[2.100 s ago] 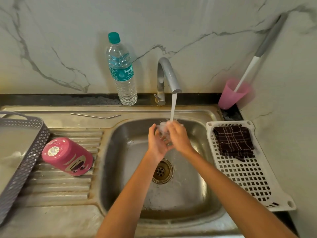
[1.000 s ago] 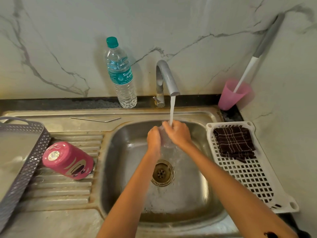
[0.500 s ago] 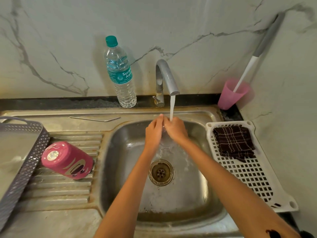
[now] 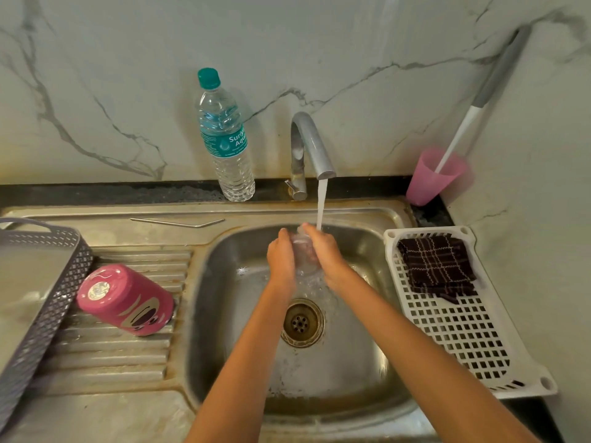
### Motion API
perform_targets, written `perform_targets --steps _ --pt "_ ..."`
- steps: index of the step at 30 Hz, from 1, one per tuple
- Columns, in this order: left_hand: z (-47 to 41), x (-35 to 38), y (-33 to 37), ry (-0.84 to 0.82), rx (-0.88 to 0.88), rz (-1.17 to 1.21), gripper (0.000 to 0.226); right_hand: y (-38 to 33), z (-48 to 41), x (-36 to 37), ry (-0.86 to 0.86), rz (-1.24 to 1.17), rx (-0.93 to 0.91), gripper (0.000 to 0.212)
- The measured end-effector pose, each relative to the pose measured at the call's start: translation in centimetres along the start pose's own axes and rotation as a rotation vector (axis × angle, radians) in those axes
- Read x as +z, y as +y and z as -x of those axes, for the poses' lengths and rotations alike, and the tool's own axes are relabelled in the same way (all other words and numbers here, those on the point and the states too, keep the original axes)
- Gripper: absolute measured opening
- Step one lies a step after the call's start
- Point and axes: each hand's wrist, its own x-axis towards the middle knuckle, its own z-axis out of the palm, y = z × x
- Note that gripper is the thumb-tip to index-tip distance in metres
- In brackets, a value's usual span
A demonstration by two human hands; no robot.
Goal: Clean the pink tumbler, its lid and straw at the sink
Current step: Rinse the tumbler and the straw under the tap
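Pink tumbler (image 4: 126, 300) is lying on its side on the ribbed drainboard (image 4: 128, 356), well to the left of the hands, as a person is rinsing at the sink (image 4: 230, 314). One grey tray (image 4: 48, 302) is sitting at far left, one water bottle (image 4: 227, 139) is standing beside the tap (image 4: 308, 145), one pink cup (image 4: 431, 177) is holding a long-handled brush (image 4: 479, 100) in the right corner, and one white basket (image 4: 463, 330) is carrying a dark checked cloth (image 4: 435, 263). One bent metal straw (image 4: 176, 222) is lying on the ledge behind the drainboard. Left hand (image 4: 281, 259) and right hand (image 4: 324, 251) are curling around the clear lid (image 4: 302, 241), blurred by water, from either side under the running stream (image 4: 321, 203), above the drain (image 4: 302, 322).
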Motion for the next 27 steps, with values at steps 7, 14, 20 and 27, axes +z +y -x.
perform_targets --steps 7,14,20,27 --pt "1.1 1.0 -0.3 -0.098 0.193 -0.067 0.024 0.7 0.4 -0.2 0.142 -0.005 -0.091 0.026" --pt "-0.1 0.3 1.0 -0.098 -0.421 0.563 0.054 0.2 1.6 0.1 -0.082 0.071 -0.273 0.02" --pt "1.8 0.5 0.1 -0.201 -0.141 0.397 0.047 2.4 0.7 -0.7 -0.054 0.358 -0.528 0.017" --pt "0.1 -0.6 -0.4 -0.296 -0.232 0.443 0.042 3.0 0.3 -3.0 -0.026 1.063 -1.006 0.04"
